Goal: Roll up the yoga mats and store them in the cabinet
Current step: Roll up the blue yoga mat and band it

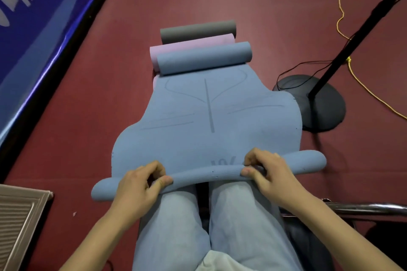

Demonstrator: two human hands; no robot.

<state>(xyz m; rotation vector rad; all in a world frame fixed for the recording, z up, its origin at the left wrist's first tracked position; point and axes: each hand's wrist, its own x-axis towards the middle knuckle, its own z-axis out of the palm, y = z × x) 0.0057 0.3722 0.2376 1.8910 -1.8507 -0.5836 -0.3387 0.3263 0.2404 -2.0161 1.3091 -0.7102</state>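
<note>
Head view: left hand (pixel 137 185) and right hand (pixel 267 171) pinch the blue mat (pixel 209 121) roll (loose, bowed); uneven pressure risks telescoping.

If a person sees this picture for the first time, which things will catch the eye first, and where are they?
The blue yoga mat fills the centre, and the left hand and right hand pinch its rolled near edge above the knees. Its far end curls up too, in front of a pink roll and a grey roll. A fan base sits right.
</note>
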